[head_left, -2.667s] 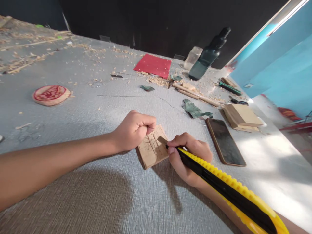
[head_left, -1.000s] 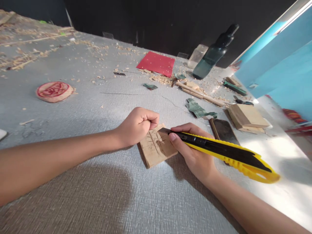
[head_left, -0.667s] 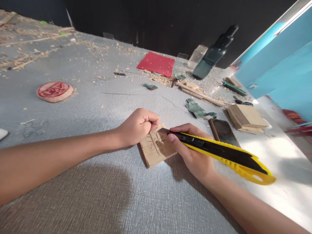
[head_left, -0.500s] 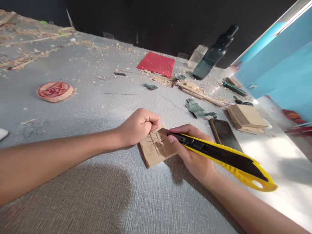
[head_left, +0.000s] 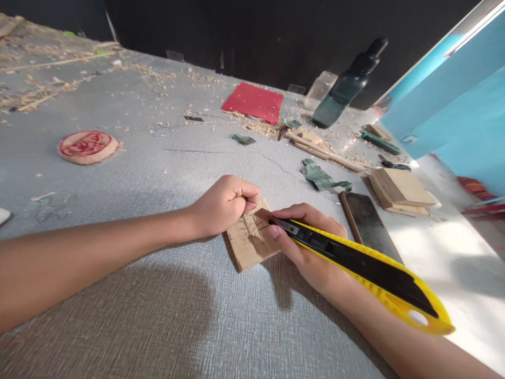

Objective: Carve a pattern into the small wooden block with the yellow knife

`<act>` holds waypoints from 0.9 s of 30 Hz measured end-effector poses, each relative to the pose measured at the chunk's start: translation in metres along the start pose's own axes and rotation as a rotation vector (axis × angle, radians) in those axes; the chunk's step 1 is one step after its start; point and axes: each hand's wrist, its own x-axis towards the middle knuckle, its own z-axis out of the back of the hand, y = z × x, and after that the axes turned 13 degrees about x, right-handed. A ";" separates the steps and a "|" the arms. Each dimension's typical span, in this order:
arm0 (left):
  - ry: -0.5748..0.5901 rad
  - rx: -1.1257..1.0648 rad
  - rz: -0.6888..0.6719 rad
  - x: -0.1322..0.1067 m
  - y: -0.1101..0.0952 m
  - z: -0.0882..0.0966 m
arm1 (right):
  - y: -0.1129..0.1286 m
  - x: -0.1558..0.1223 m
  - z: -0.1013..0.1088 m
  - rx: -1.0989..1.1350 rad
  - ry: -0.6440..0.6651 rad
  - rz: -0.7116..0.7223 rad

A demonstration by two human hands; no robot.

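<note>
A small square wooden block (head_left: 250, 251) lies flat on the grey, textured surface (head_left: 244, 321), between the two hands, its upper face scored with straight grooves and short dark marks. The left hand (head_left: 226, 205) is curled into a fist and rests against the block's far left part, thumb tucked under the fingers. The right hand (head_left: 310, 245) grips a yellow and black utility knife (head_left: 355, 262) near its front end, the handle slanting back over the forearm. The knife's blade (head_left: 262, 214) lies over the block's face near the left knuckles; whether its tip bites into the wood is hard to tell

Just beyond the right hand lies a dark phone (head_left: 369, 218), partly hidden, with stacked wooden pieces (head_left: 402, 188) next to it. Farther off are a crumpled green scrap (head_left: 317, 175), a smaller green scrap (head_left: 243, 139), thin wooden sticks (head_left: 323, 151) and a red sheet (head_left: 254, 102) sprinkled with shavings. A dark bottle (head_left: 341, 97) stands by a clear jar (head_left: 320, 90) near the black wall (head_left: 256, 37). Well to the left sits a round wooden disc (head_left: 87, 146) with a red design
</note>
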 end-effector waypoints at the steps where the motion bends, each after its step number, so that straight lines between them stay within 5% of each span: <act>1: 0.000 0.002 -0.001 0.000 0.000 0.000 | 0.001 0.000 0.000 0.003 0.006 -0.001; 12: 0.000 0.028 -0.019 0.000 0.000 0.001 | -0.005 -0.007 -0.003 0.014 0.107 0.210; 19: 0.000 0.025 -0.019 0.000 -0.001 0.001 | -0.004 -0.006 -0.001 -0.052 0.058 0.154; 27: -0.003 0.037 -0.026 0.000 0.000 0.000 | -0.001 -0.005 0.000 0.128 0.134 0.257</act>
